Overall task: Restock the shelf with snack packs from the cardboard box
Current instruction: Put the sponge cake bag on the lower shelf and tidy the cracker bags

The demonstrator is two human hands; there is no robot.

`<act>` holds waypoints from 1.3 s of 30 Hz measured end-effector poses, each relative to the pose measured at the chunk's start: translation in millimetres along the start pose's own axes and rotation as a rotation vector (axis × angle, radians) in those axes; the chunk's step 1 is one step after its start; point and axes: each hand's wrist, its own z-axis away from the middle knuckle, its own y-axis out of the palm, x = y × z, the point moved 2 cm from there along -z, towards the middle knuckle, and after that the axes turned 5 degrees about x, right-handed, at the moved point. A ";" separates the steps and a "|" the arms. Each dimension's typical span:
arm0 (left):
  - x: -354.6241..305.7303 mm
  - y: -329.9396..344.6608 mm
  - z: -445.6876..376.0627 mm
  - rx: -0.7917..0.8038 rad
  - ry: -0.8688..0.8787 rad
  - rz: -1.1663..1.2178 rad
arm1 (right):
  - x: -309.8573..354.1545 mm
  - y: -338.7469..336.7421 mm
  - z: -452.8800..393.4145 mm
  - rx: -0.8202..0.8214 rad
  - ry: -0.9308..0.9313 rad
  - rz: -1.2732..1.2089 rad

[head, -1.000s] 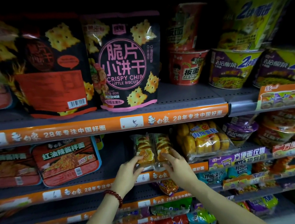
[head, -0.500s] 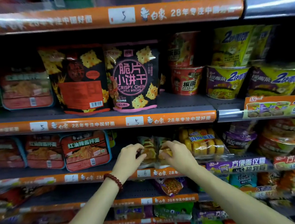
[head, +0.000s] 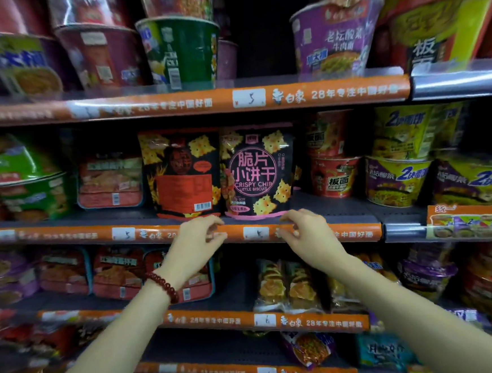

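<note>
Two clear snack packs point(head: 288, 289) of golden pastries stand side by side on a lower shelf, with no hand on them. My left hand point(head: 195, 246), with a bead bracelet at its wrist, and my right hand point(head: 309, 235) hover one shelf higher, in front of the orange shelf strip point(head: 345, 233). Both hold nothing and their fingers are loosely curled. Just above them stand two black biscuit bags: one shows its front, labelled Crispy Chip point(head: 256, 170), the other its back point(head: 183, 173). The cardboard box is out of view.
Instant noodle cups point(head: 397, 177) fill the right side of the biscuit shelf and the top shelf point(head: 178, 50). Flat red noodle trays point(head: 110, 182) sit left of the biscuit bags and on the shelf below. More bagged snacks point(head: 309, 349) lie lower down.
Both hands let go of the clear snack packs and rose one shelf, to just below the biscuit bags. The view tilted upward, so the top shelf of noodle cups now shows.
</note>
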 end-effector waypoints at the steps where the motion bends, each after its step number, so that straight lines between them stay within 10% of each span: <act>1: 6.7 -10.2 -4.4 -0.019 -0.005 -0.008 | 5.0 -2.4 -7.8 -0.031 -0.005 0.003; 12: 104.8 -84.2 -51.0 -0.214 0.004 -0.013 | 35.6 4.4 -82.2 -0.472 0.223 -0.058; 39: 131.8 -58.9 -59.5 -0.226 -0.245 0.406 | 19.2 46.7 -77.9 -0.374 0.316 -0.298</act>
